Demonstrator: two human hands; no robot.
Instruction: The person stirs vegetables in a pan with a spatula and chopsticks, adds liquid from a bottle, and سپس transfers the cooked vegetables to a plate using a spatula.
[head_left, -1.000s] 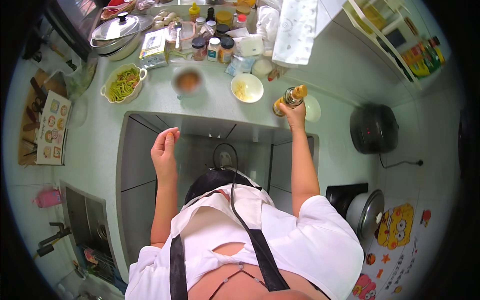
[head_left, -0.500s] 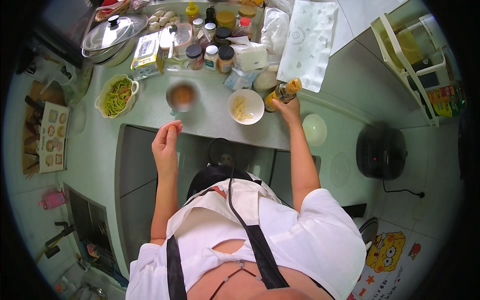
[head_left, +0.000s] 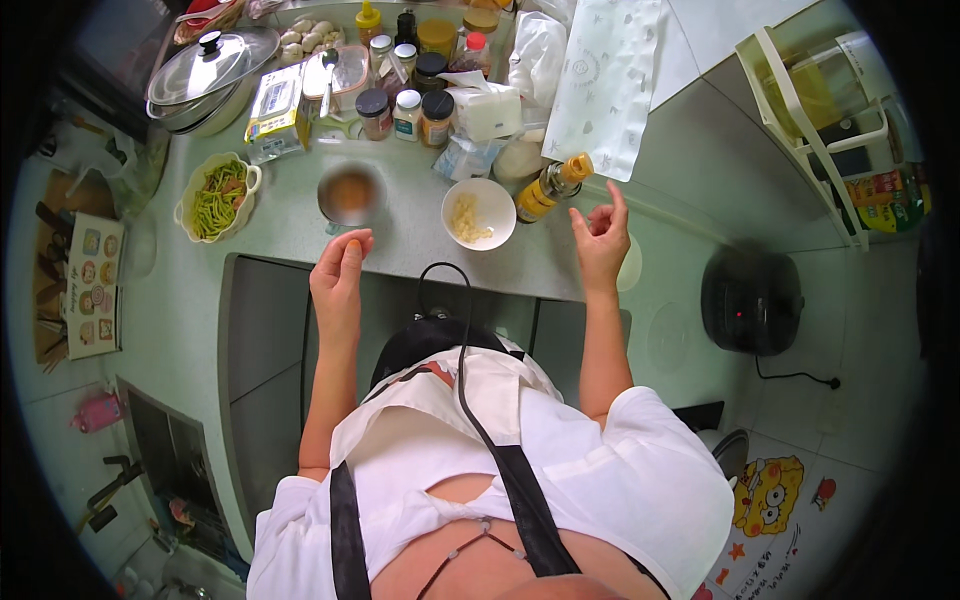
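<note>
My right hand (head_left: 602, 240) is open over the counter, with fingers apart and nothing in it. Just left of it stands a dark glass bottle (head_left: 540, 196) with a yellow label and yellow-orange cap. Beside the bottle, a white bowl (head_left: 500, 228) holds pale chopped bits, perhaps minced garlic. My left hand (head_left: 338, 278) hovers at the counter's front edge, thumb pressed to the fingers, with nothing visible in it. Closest to it is a round cup (head_left: 350, 194) with brown contents, blurred in the picture. A scalloped cream dish (head_left: 250, 186) of green vegetable strips stands further left.
Jars and bottles (head_left: 407, 115) crowd the back of the counter, beside a tissue pack (head_left: 487, 112). A lidded pot (head_left: 205, 75) stands back left. A black cooker (head_left: 752, 298) is at the right. A sink (head_left: 172, 440) lies at the lower left. A black cord (head_left: 462, 370) hangs before me.
My right hand has let go of the bottle and drawn back to the right, fingers spreading. The bottle now stands by itself. My left hand has barely moved.
</note>
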